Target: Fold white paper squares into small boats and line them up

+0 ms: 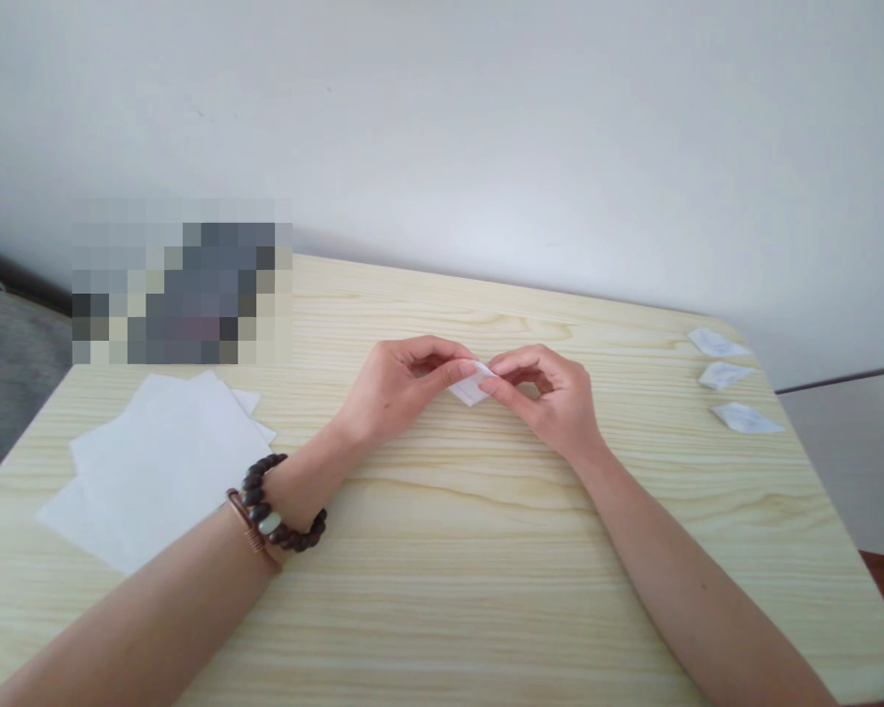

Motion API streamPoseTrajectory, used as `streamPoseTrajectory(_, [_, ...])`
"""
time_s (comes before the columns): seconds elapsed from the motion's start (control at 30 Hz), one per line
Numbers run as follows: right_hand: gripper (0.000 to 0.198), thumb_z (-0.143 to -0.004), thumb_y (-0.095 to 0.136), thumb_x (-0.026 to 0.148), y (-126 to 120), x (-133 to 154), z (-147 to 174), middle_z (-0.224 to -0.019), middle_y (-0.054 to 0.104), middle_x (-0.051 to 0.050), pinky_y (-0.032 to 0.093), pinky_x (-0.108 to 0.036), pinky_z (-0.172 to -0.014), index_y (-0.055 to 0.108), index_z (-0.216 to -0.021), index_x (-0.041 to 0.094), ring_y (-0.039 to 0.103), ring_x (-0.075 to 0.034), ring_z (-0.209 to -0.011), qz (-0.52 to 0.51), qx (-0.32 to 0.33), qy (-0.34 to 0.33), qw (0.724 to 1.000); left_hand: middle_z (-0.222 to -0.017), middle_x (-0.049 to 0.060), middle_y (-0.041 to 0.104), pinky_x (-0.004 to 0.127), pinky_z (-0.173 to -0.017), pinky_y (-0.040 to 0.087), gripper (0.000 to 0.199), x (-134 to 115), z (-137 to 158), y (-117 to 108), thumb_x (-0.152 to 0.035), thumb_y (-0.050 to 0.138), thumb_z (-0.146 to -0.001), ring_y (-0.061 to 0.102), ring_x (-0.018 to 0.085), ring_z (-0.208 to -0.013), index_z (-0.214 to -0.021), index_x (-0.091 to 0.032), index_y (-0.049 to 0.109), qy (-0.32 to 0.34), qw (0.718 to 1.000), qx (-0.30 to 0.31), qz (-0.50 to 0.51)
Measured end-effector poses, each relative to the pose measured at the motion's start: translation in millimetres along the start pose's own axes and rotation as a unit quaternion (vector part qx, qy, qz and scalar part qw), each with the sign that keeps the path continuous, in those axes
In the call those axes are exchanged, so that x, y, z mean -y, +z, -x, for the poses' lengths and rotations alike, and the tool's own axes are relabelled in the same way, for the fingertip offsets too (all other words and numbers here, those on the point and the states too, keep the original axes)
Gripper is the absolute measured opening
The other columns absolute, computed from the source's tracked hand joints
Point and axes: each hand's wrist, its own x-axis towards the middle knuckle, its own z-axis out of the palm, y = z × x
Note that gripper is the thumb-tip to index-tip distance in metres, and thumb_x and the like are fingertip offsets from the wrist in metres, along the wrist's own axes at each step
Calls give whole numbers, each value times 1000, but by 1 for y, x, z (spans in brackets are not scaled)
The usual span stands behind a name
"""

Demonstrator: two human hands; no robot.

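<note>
A small folded piece of white paper [470, 389] is held between my two hands, a little above the middle of the table. My left hand [405, 386] pinches its left upper edge between thumb and fingers. On the other side, my right hand [546, 391] pinches the right corner the same way. The paper's lower corner points towards me, and my fingers hide part of its top. Dark beads and a copper-coloured bangle circle my left wrist.
Loose white paper sheets [166, 462] lie overlapped at the left. Three folded paper pieces [744, 418] form a column near the right edge of the pale wooden table [442, 609]. A blurred-out dark object [206, 295] is at the back left. A white wall rises behind.
</note>
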Motion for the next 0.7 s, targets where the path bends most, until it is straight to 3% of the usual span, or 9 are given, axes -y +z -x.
streamPoseTrajectory(0.13, [14, -72, 78, 30, -1, 0, -2, -69, 71, 1, 53, -23, -56, 67, -71, 21, 64, -11, -61, -1, 1, 54, 999, -80, 1, 69, 21, -69, 46, 18, 1, 2, -1, -32, 68, -83, 61, 11, -74, -84, -15, 70, 4, 1000, 13, -19])
streamPoseTrajectory(0.43, [18, -72, 78, 34, -2, 0, -1, -66, 70, 1, 49, -22, -54, 68, -67, 20, 61, -11, -58, -17, 12, 92, 996, -79, 1, 65, 22, -64, 42, 23, -5, 2, 1, -36, 64, -85, 55, 11, -69, -87, -14, 67, -18, 997, 39, -67])
streamPoseTrajectory(0.7, [20, -85, 62, 34, -3, 2, -2, -62, 60, 2, 37, -23, -50, 66, -73, 19, 49, -9, -54, 30, 94, 62, 993, -76, 1, 65, 22, -61, 43, 25, -3, 2, -1, -38, 62, -85, 57, 11, -68, -84, -14, 66, -31, 998, 38, -44])
